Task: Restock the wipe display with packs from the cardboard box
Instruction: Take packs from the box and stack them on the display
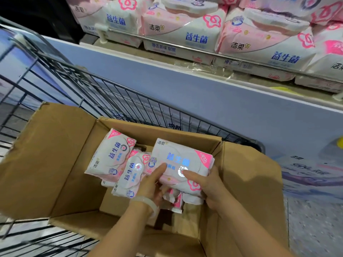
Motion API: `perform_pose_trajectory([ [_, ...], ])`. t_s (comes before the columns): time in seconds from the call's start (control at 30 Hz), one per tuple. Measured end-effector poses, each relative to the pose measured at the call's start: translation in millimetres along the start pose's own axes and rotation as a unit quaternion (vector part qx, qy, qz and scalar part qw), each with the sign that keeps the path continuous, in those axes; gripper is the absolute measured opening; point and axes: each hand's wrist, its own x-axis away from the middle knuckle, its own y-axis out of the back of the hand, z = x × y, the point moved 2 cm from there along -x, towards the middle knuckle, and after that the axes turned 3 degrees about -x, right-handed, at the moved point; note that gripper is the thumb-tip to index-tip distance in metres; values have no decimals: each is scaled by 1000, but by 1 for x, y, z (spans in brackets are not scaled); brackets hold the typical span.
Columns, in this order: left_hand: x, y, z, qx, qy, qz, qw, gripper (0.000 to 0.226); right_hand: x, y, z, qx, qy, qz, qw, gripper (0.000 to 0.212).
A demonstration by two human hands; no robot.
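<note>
An open cardboard box sits in a wire cart and holds several pink-and-white wipe packs. Both hands are inside it. My left hand and my right hand grip a stack of wipe packs from its two sides, thumbs pressed on the top pack's face. More packs of the stack hang below the hands, partly hidden. Two loose packs lean against the box's left inner wall. The wipe display runs along the top, filled with matching larger packs behind a metal rail.
The black wire shopping cart surrounds the box on the left and far side. A pale blue display base panel stands just beyond the cart. Printed floor graphics and speckled floor lie at the right.
</note>
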Motion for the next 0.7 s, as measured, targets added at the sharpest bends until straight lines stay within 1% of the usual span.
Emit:
perform_pose_trajectory([
  [0.07,6,10,-15,-44,-18,-1,999,41,2,2,5,31,19,-11,999,54],
  [0.1,11,13,-24,-79,-23,11,997,47,4,4,10,42,22,-8,999,64],
  [0.17,24,12,-42,-183,-27,66,981,64,12,6,20,58,22,2,998,80],
  [0.2,30,9,-50,-233,-32,94,967,73,17,7,27,66,25,4,997,83],
  [0.23,37,4,-58,-271,-36,113,955,76,23,8,36,77,32,11,996,85],
  [0.3,52,-10,-73,-289,-59,147,944,69,39,10,54,110,48,32,992,92],
  [0.33,59,-18,-80,-290,-72,162,940,70,49,11,65,123,58,40,990,93],
  [0.37,68,-27,-88,-296,-85,170,936,80,60,11,79,136,70,41,987,90],
  [0.43,84,-49,-101,-326,-128,178,920,107,85,12,109,152,96,43,983,75],
  [0.47,93,-61,-108,-334,-154,179,912,113,96,15,124,156,111,43,980,74],
  [0.53,117,-90,-124,-345,-191,193,899,110,116,21,154,170,141,35,975,90],
  [0.57,130,-105,-131,-349,-204,198,893,102,126,24,169,174,160,28,971,92],
  [0.63,155,-136,-145,-357,-236,212,879,81,147,32,198,175,198,18,964,87],
  [0.7,176,-170,-155,-369,-269,235,858,80,168,43,228,176,229,20,957,92],
])
